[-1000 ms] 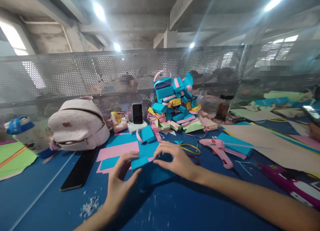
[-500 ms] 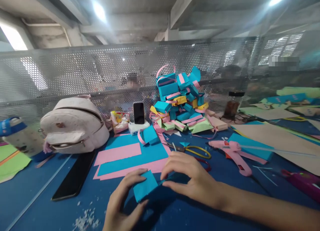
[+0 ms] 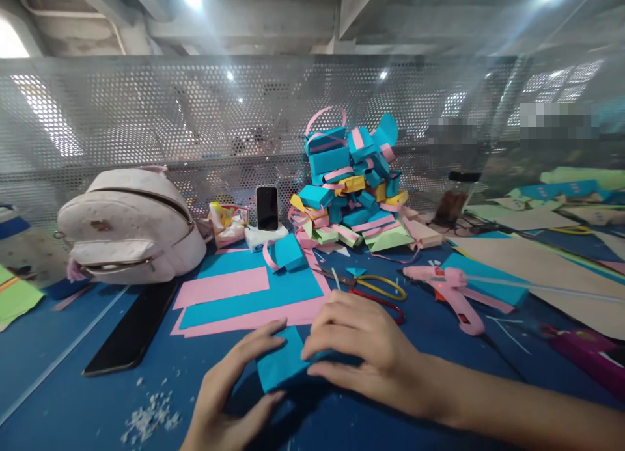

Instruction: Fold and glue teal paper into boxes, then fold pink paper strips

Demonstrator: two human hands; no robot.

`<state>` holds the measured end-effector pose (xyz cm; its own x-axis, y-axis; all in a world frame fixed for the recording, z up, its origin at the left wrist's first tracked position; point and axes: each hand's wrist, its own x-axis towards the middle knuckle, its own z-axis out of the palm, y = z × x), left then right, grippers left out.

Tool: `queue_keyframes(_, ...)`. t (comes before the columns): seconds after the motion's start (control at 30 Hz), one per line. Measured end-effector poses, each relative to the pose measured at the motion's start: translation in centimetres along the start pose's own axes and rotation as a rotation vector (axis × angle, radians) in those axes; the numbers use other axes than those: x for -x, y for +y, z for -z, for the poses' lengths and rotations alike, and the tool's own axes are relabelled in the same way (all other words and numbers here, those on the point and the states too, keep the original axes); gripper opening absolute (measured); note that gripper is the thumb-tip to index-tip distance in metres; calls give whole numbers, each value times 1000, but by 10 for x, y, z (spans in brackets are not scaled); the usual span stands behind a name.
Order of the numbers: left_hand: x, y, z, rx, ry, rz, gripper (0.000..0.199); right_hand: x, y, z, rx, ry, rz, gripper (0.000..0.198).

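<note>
A small folded blue paper box point(image 3: 282, 361) is held low over the blue table, between both hands. My left hand point(image 3: 229, 382) grips its left side, fingers on the top edge and thumb underneath. At the box's right end, my right hand point(image 3: 359, 347) pinches the blue paper between thumb and fingers; that part is mostly hidden by the hand. Beyond the hands lie flat pink sheets point(image 3: 224, 288) and blue sheets point(image 3: 249, 302). Scissors with yellow and red handles point(image 3: 378, 287) rest just past my right hand.
A pink glue gun point(image 3: 461, 295) lies at right, near a purple tool point(image 3: 586, 356). Behind stands a pile of paper boxes point(image 3: 351, 191). At left are a white backpack point(image 3: 131, 233), a black phone point(image 3: 131, 330) and white scraps point(image 3: 151, 415). A perforated metal screen point(image 3: 205, 125) closes the back.
My right hand has come closer to the blue box, its fingertips now against the right edge. The box has turned slightly. The whole view has shifted a little.
</note>
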<state>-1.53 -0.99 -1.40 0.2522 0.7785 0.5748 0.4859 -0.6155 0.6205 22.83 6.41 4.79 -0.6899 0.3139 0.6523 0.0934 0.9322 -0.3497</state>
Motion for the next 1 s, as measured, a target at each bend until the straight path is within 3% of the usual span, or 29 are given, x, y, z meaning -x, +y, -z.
queue_keyframes(0.57,-5,2,5,-71,-28,-109,53,-3,1,3,173,30,96,6)
queue_keyframes(1.0,-7,9,5,-44,-4,-86,52,-4,0,6,186,-12,81,11)
